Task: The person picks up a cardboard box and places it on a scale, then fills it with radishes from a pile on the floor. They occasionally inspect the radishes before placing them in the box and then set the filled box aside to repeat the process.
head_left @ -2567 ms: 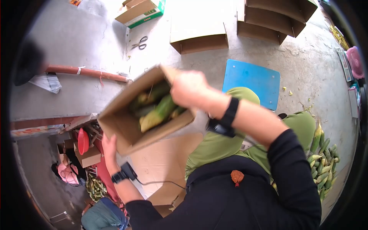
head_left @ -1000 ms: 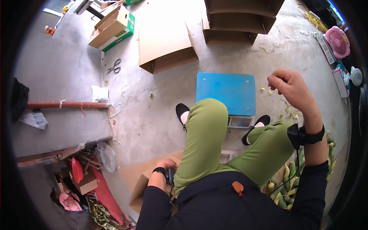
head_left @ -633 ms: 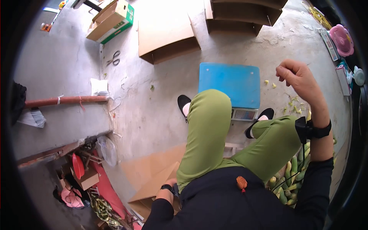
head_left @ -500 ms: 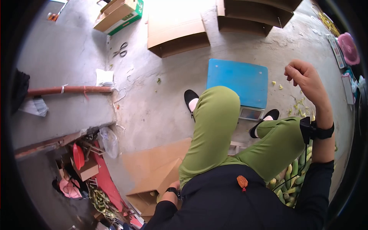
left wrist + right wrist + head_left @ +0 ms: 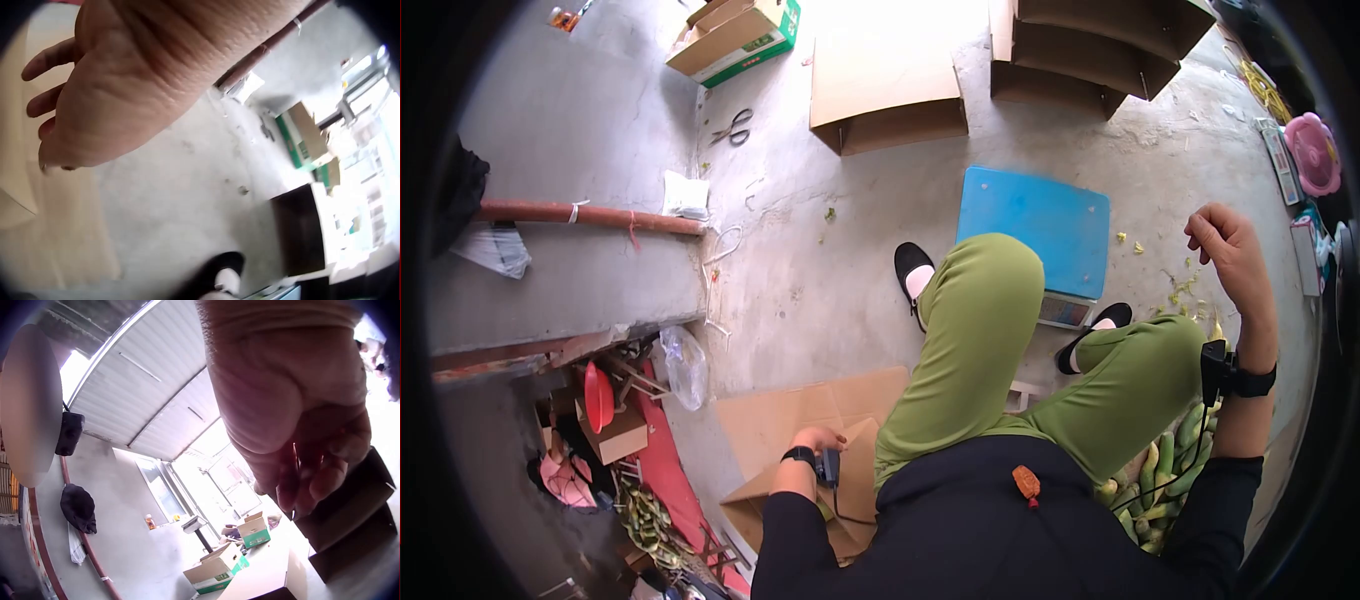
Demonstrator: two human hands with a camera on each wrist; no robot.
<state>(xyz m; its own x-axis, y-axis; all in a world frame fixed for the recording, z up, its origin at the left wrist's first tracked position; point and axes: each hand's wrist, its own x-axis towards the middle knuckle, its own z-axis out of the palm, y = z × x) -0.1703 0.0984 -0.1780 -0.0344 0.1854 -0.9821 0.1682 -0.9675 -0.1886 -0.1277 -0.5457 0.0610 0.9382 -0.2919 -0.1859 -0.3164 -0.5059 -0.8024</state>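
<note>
My left hand point(image 5: 818, 438) hovers over a cardboard box point(image 5: 858, 465) beside my left thigh and holds nothing. In the left wrist view the fingers of this left hand point(image 5: 119, 100) are spread and slightly bent, near tan cardboard point(image 5: 62, 231). A bit of green shows in the box under my left forearm. My right hand point(image 5: 1232, 252) is raised right of the blue-topped scale point(image 5: 1035, 215), its fingers loosely curled. The right wrist view shows the same relaxed right hand point(image 5: 287, 412) with nothing in it. A pile of green and yellow cucumber-like vegetables point(image 5: 1165, 480) lies below my right forearm.
Flat cardboard point(image 5: 770, 415) lies under the box. Upturned cartons point(image 5: 890, 90) and stacked cartons point(image 5: 1090, 50) stand ahead, with scissors point(image 5: 735, 128) to their left. A plastic bag point(image 5: 685, 368) and a red-brown pipe point(image 5: 590, 213) are at left, a pink basin point(image 5: 1312, 155) at far right.
Both hands first held a carton of green vegetables up in front; they no longer hold it. My left hand then went down behind my left thigh and has since risen. The right hand hangs loosely at right.
</note>
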